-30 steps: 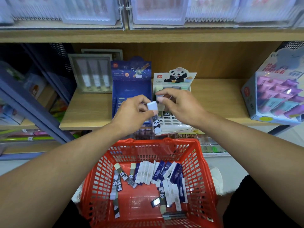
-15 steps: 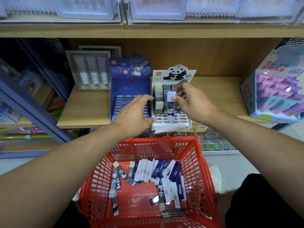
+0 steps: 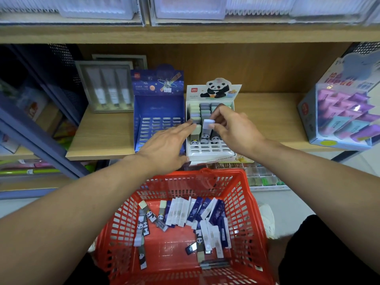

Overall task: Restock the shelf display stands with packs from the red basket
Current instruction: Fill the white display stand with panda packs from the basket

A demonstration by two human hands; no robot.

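A white panda display stand (image 3: 211, 154) sits on the wooden shelf, with several packs standing in its back rows. My right hand (image 3: 232, 128) pinches the pale top of a panda pack (image 3: 206, 130) that stands upright in the stand's middle column. My left hand (image 3: 167, 148) lies flat with straight fingers, its fingertips touching the stand's left side. Left of it is a blue display stand (image 3: 158, 120) whose slots hold nothing. The red basket (image 3: 181, 229) below holds several panda packs (image 3: 144, 225) and blue and white packs (image 3: 197, 212).
A grey framed box of tubes (image 3: 107, 87) stands left of the blue stand. A box of purple packs (image 3: 345, 112) fills the shelf's right end. The wooden shelf edge (image 3: 98, 156) overhangs the basket. Clear bins line the shelf above.
The panda pack passed from my left hand to my right and now stands in the panda stand. My left hand opened and moved to the stand's left side.
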